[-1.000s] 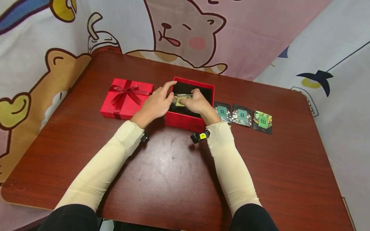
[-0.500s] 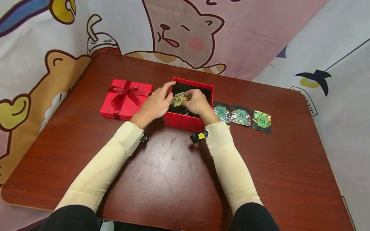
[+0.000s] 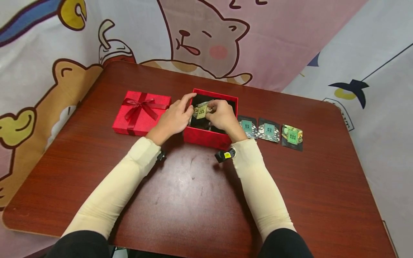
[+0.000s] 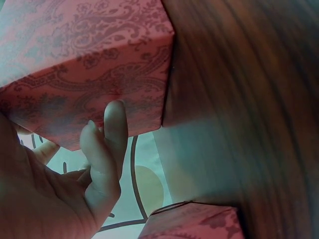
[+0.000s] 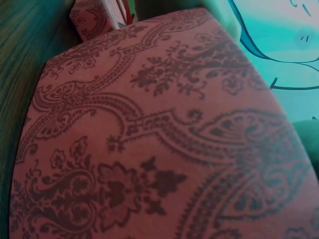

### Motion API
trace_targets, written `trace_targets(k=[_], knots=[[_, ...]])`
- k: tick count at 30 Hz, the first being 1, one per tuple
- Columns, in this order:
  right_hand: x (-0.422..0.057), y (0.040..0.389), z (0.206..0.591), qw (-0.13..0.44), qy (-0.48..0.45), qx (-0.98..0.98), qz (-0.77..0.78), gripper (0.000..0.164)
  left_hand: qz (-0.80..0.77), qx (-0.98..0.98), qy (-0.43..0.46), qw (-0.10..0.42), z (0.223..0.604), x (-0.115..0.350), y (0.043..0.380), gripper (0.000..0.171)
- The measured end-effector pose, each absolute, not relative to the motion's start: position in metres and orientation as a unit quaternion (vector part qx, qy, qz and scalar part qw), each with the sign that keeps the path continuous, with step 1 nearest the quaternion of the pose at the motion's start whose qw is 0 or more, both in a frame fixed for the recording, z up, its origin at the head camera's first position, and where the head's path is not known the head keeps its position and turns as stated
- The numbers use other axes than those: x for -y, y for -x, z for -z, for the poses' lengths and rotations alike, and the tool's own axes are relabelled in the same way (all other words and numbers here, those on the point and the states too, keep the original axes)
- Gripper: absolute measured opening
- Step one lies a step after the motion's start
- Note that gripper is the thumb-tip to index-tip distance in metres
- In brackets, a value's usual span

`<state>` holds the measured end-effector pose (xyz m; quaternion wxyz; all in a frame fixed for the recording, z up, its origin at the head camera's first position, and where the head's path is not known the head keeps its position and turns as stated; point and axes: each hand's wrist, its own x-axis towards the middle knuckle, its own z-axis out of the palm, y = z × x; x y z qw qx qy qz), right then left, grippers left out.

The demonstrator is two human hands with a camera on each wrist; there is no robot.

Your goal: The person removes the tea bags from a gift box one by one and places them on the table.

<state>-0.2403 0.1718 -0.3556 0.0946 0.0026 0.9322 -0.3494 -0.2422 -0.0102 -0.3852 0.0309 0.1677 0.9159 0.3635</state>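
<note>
In the head view, a red gift box (image 3: 206, 138) with a black inside stands uncovered. My right hand (image 3: 222, 115) reaches into it and pinches the right edge of a small packet (image 3: 202, 110) with a yellowish label. The packet lies tilted, and some dark contents below it are hard to make out. My left hand (image 3: 174, 117) holds the box by its left wall, thumb and index finger at the rim. In the left wrist view, other fingers (image 4: 116, 124) of that hand touch the patterned outer wall. The right wrist view is mostly filled by the box's wall (image 5: 149, 129).
Left of the box lies its red lid (image 3: 142, 113) with a ribbon bow. To the right, a row of dark packets rests on the brown table (image 3: 180, 200): two with teal labels (image 3: 269, 129) and one with a green label (image 3: 292, 137). A cartoon cloth hangs behind.
My right hand has drawn back slightly from pressing on the packet and now pinches its edge. The packet has turned and tilted up. My left hand stays at the box.
</note>
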Motion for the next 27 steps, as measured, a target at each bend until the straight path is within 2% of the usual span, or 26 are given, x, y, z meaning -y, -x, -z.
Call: trace_targets(k=[27], knots=[[-0.191,0.211,0.326,0.084,0.028,-0.904,0.418,0.041,-0.366,-0.916,-0.16,0.032,0.385,0.01,0.242,0.05]])
